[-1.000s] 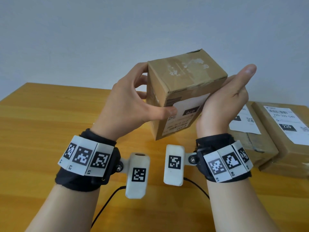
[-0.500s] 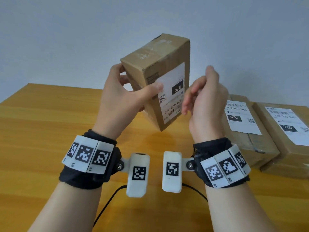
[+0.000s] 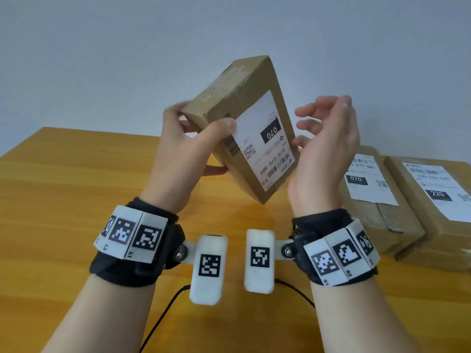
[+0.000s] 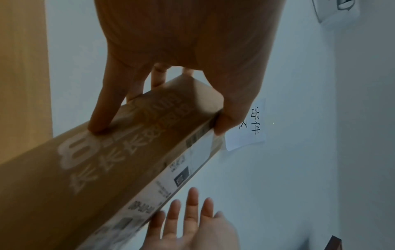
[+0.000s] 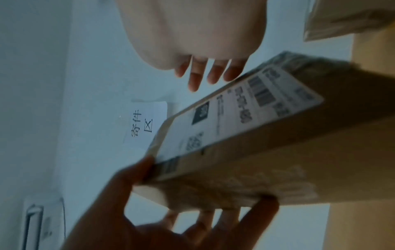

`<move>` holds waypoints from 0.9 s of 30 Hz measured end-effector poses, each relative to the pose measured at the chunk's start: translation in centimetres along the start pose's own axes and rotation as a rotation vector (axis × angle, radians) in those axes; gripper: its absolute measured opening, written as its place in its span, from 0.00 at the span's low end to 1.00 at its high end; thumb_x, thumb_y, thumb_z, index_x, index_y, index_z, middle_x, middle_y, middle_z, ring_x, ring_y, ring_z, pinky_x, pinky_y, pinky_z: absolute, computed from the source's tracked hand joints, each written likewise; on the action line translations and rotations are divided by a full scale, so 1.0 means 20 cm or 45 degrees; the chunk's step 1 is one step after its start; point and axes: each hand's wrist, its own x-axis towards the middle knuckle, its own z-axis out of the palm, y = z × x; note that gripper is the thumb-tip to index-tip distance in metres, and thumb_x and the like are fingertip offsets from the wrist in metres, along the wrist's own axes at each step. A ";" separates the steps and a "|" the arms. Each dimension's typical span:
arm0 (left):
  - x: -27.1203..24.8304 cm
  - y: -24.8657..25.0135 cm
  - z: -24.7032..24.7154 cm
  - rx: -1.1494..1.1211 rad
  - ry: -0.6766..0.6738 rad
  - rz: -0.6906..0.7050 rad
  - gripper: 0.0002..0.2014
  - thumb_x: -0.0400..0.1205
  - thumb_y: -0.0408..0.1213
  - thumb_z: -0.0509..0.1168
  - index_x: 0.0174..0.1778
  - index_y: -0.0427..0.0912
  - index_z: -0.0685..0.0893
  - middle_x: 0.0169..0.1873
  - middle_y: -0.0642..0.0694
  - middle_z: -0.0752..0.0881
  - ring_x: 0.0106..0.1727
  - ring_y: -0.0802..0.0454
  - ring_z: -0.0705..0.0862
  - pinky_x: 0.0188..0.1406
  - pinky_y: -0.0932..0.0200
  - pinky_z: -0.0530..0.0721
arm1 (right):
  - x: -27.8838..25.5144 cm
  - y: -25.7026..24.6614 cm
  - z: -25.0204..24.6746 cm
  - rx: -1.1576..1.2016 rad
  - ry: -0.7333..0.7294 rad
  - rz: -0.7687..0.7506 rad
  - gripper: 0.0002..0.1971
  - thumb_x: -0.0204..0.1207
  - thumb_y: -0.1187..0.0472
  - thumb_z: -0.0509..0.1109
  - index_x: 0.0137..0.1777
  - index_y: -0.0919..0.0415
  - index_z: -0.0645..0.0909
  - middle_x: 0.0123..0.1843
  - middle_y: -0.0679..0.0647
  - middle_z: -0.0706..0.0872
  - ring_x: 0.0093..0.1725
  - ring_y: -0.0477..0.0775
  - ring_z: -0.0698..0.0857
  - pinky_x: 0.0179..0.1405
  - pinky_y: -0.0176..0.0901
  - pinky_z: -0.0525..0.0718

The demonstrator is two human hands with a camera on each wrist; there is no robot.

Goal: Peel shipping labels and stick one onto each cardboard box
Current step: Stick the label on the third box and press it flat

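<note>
The held box (image 3: 244, 103) has a white label (image 3: 265, 141) reading "070" and "070-070 A80". On the worktop, one box's label (image 3: 367, 182) says "070", the other's (image 3: 438, 189) "220". A wall sign (image 5: 145, 123) reads "寄件区". The wrist tags show "L1", "L2", "R2".

Head view looks down from above; both wrist views, close, share the box (image 3: 244, 128)

L hand (image 4: 181, 50) grips cardboard box (image 4: 85, 169) at its end, thumb on label (image 4: 183, 172) edge. R hand (image 4: 192, 225) at 6 o'clock, fingers straight, beside box. Wall sign (image 4: 252, 125) at 3 o'clock.
</note>
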 end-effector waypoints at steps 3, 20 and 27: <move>-0.01 0.00 0.01 -0.007 -0.094 0.002 0.36 0.70 0.45 0.78 0.74 0.60 0.73 0.66 0.35 0.83 0.60 0.38 0.93 0.43 0.38 0.96 | -0.02 0.04 0.01 -0.231 0.124 -0.145 0.13 0.93 0.55 0.54 0.58 0.57 0.79 0.52 0.53 0.89 0.52 0.44 0.86 0.53 0.32 0.81; 0.00 -0.03 0.02 0.031 -0.181 -0.044 0.26 0.68 0.41 0.80 0.63 0.40 0.91 0.51 0.40 0.94 0.52 0.44 0.96 0.47 0.43 0.96 | -0.04 -0.01 -0.02 0.800 -0.210 0.282 0.23 0.90 0.58 0.55 0.30 0.55 0.62 0.22 0.50 0.65 0.18 0.51 0.57 0.20 0.39 0.57; -0.01 -0.03 0.04 0.126 -0.164 0.006 0.35 0.63 0.45 0.84 0.68 0.41 0.86 0.53 0.46 0.89 0.50 0.49 0.96 0.49 0.42 0.96 | -0.05 -0.04 0.00 0.782 -0.312 0.276 0.26 0.88 0.63 0.53 0.24 0.54 0.63 0.21 0.49 0.64 0.18 0.50 0.57 0.19 0.39 0.56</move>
